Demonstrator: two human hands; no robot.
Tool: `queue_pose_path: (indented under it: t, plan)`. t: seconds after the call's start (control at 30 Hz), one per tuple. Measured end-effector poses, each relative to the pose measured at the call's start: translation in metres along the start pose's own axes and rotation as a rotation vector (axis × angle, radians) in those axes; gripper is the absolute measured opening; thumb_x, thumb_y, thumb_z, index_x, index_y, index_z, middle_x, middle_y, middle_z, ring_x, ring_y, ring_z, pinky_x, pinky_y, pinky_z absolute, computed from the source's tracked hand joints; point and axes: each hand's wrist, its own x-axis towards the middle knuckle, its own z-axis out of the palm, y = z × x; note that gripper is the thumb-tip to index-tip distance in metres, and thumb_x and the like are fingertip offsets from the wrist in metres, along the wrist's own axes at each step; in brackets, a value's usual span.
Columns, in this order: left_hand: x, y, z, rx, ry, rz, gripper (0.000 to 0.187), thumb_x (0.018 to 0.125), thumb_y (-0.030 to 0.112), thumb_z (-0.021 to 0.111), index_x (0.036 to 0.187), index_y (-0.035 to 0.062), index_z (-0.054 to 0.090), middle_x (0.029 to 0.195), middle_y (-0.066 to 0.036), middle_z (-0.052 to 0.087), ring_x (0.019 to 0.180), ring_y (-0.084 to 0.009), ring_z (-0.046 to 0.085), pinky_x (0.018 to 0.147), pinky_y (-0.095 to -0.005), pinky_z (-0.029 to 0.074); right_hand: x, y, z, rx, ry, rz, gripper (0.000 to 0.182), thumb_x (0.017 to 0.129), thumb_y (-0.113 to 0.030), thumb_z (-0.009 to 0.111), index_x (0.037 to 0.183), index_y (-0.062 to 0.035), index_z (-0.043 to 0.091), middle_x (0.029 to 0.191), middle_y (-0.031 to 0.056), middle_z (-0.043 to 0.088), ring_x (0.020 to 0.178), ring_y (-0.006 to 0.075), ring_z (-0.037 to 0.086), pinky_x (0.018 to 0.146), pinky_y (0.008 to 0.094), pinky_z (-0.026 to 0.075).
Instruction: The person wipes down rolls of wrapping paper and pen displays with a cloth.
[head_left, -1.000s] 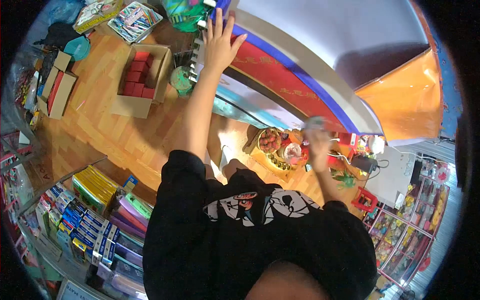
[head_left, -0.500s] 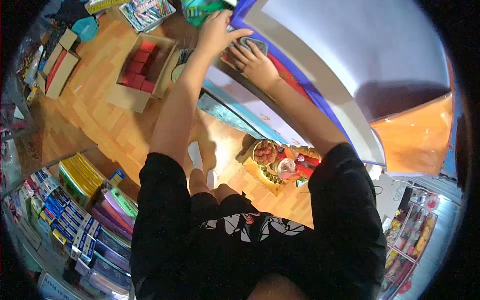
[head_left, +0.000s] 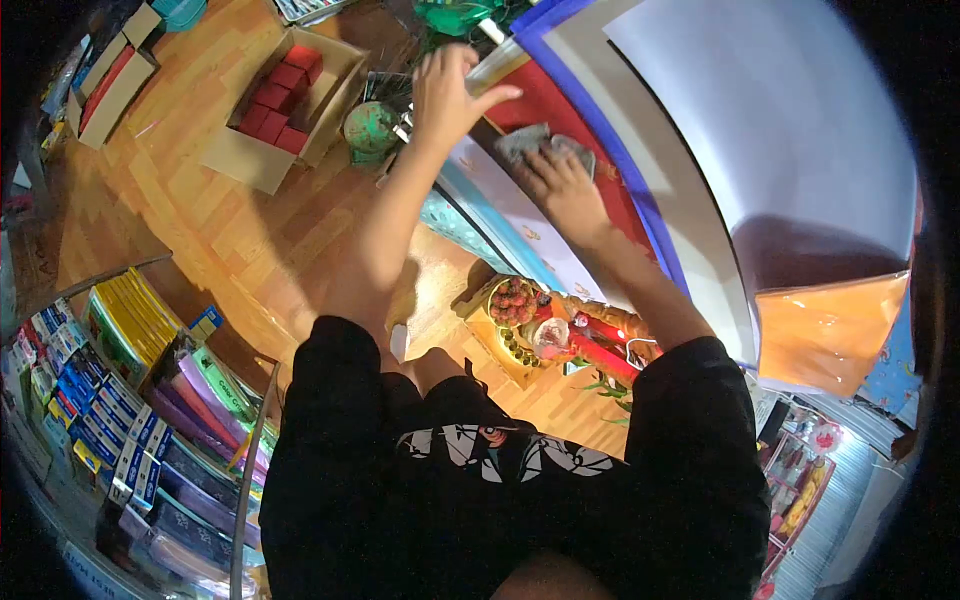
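My right hand presses on a crumpled grey cloth, fingers spread over it. The cloth lies on a red surface along the inner side of a blue-purple edging strip. Farther up and to the left, my left hand is slightly blurred, its thumb stretched to the right and its other fingers raised. It is nearest the dark front edge and the far end of the red surface, with nothing seen in it.
Large white sheets and an orange sheet stand at right. An open carton of red boxes is on the wooden floor. Below are a fruit tray and red items. Stationery shelves fill the lower left.
My right hand has slid the cloth toward me and to the right along the red surface. My left hand has shifted slightly down. The whole view has turned a little.
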Motion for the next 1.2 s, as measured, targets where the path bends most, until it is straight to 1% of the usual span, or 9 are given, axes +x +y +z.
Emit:
queue_pose_path:
  t: [0.07,0.17,0.27,0.47,0.77,0.93,1.07,1.13,1.2]
  plan:
    - [-0.028,-0.012,0.011,-0.127,-0.195,-0.221,0.061,0.053,0.058,0.067,0.081,0.0060,0.049,0.070,-0.007,0.053,0.072,-0.0255,0.052,0.065,-0.0365,0.041,-0.008,-0.017,0.009,0.299,0.112,-0.179,0.041,0.072,-0.016,0.047,0.112,-0.0080,0.051,0.123,0.0071,0.043,0.115,0.0214,0.036,0.089,0.0379,0.035]
    - [-0.041,-0.019,0.019,-0.097,-0.167,-0.295,0.061,0.054,0.058,0.067,0.080,0.0053,0.049,0.070,-0.009,0.056,0.068,-0.0260,0.056,0.061,-0.0371,0.044,0.007,-0.024,-0.028,0.380,0.320,-0.213,0.043,0.068,-0.016,0.049,0.110,-0.0062,0.051,0.122,0.0085,0.043,0.113,0.0226,0.038,0.081,0.0367,0.040]
    - [-0.040,-0.019,0.023,-0.046,-0.115,-0.346,0.060,0.055,0.056,0.067,0.080,0.0054,0.049,0.071,-0.010,0.059,0.067,-0.0281,0.058,0.059,-0.0386,0.045,0.040,-0.005,-0.044,0.167,0.449,-0.139,0.042,0.069,-0.016,0.048,0.110,-0.0058,0.051,0.124,0.0088,0.042,0.114,0.0239,0.037,0.084,0.0348,0.038]
    - [-0.038,-0.028,0.045,0.138,-0.026,-0.358,0.056,0.054,0.059,0.065,0.070,0.0063,0.056,0.060,-0.010,0.059,0.056,-0.0283,0.059,0.051,-0.0362,0.045,0.055,0.019,-0.020,-0.128,0.110,0.051,0.048,0.073,-0.019,0.044,0.122,-0.0155,0.041,0.133,0.0036,0.030,0.117,0.0146,0.034,0.096,0.0298,0.026]
    - [-0.031,-0.024,0.053,0.243,-0.009,-0.369,0.063,0.053,0.070,0.057,0.055,0.0069,0.056,0.049,-0.011,0.055,0.048,-0.0297,0.056,0.051,-0.0371,0.044,-0.023,0.014,-0.007,-0.294,-0.096,0.100,0.087,0.058,-0.030,0.064,0.133,-0.0261,0.020,0.137,-0.0084,0.022,0.112,0.0052,0.036,0.084,0.0225,0.034]
    - [-0.031,-0.023,0.050,0.270,-0.043,-0.341,0.064,0.054,0.070,0.054,0.062,0.0072,0.062,0.054,-0.012,0.058,0.054,-0.0258,0.059,0.059,-0.0376,0.043,-0.080,0.008,0.020,-0.204,-0.121,0.160,0.077,0.065,-0.028,0.058,0.133,-0.0277,0.021,0.135,-0.0091,0.026,0.104,0.0022,0.042,0.076,0.0190,0.038]
    - [-0.022,-0.014,0.036,0.235,-0.161,-0.380,0.068,0.057,0.072,0.051,0.063,0.0050,0.060,0.059,-0.013,0.059,0.063,-0.0315,0.059,0.060,-0.0401,0.043,-0.116,0.004,0.036,-0.225,-0.180,0.157,0.067,0.071,-0.024,0.055,0.131,-0.0268,0.025,0.133,-0.0027,0.030,0.115,0.0116,0.038,0.088,0.0246,0.035]
    - [-0.010,-0.002,0.022,0.236,-0.418,-0.604,0.066,0.061,0.064,0.056,0.063,-0.0025,0.056,0.060,-0.018,0.055,0.059,-0.0325,0.055,0.057,-0.0392,0.042,-0.127,0.002,0.040,-0.128,-0.138,0.186,0.068,0.070,-0.022,0.054,0.131,-0.0271,0.025,0.133,-0.0025,0.031,0.114,0.0117,0.039,0.087,0.0241,0.036]
    - [-0.023,-0.020,0.043,0.338,-0.183,-0.396,0.075,0.060,0.072,0.047,0.051,-0.0024,0.054,0.045,-0.016,0.050,0.043,-0.0318,0.052,0.049,-0.0404,0.041,-0.142,-0.001,0.048,-0.112,-0.158,0.211,0.066,0.072,-0.019,0.051,0.131,-0.0274,0.025,0.132,-0.0022,0.031,0.113,0.0118,0.040,0.086,0.0245,0.036]
